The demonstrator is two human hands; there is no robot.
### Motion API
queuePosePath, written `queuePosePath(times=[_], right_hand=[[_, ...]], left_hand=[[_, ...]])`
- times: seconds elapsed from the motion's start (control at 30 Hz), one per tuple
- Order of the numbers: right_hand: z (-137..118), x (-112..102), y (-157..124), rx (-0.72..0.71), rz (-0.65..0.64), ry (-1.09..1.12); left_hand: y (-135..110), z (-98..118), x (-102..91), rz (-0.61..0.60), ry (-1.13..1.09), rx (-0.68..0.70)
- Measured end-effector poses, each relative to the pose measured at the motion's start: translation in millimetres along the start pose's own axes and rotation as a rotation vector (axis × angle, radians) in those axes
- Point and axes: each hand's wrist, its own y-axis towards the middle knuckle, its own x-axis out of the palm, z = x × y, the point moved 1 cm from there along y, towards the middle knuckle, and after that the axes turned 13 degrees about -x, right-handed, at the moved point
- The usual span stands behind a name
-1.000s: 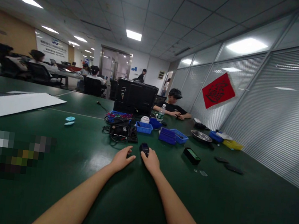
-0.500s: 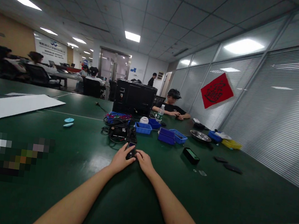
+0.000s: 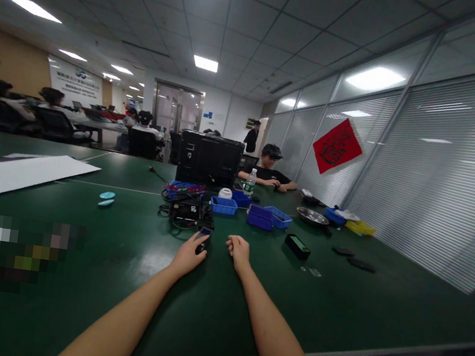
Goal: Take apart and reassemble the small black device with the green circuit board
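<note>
- The device (image 3: 204, 233) sits in the left hand (image 3: 186, 258), fingers wrapped over it, thumb at its near side. I cannot tell whether it touches the table (image 3: 211, 309).
- A second ago I had it under the right hand (image 3: 239, 251); half a second ago it lay between both. Now the right hand has parted from it.
- Right hand: fingers curled inward, nothing seen in it. I cannot tell if it is fully closed.
- Device is near side of the black box (image 3: 184, 211), just short of its cables.
- My view has swung slightly; the table things sit a little further left in it. I see no shift among them.
- Standing person (image 3: 251, 136) at the back has moved right, now by the doorway.
- Writing: wall sign (image 3: 75, 81) carries a logo and lines of characters, too small for me to read. Red sheet (image 3: 338, 146) has black brush-style characters I cannot make out.
- Bottle (image 3: 250, 183): green label, brand illegible. Black box: pale label, also unreadable.
</note>
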Motion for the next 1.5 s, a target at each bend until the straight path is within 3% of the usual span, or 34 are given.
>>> queuePosePath(times=[0.37, 0.7, 1.07, 1.5], right_hand=[[8, -6, 5, 0.043, 0.137, 0.186], [14, -8, 6, 0.065, 0.135, 0.216], [8, -7, 1, 0.020, 0.091, 0.160], [6, -6, 0, 0.017, 0.084, 0.132]], left_hand=[[-20, -13, -17.7, 0.122, 0.005, -0.063], [-37, -43, -67.5, 0.262, 0.128, -0.244], [-26, -95, -121.8, 0.497, 0.234, -0.507], [-21, -99, -129.2, 0.534, 0.270, -0.550]])
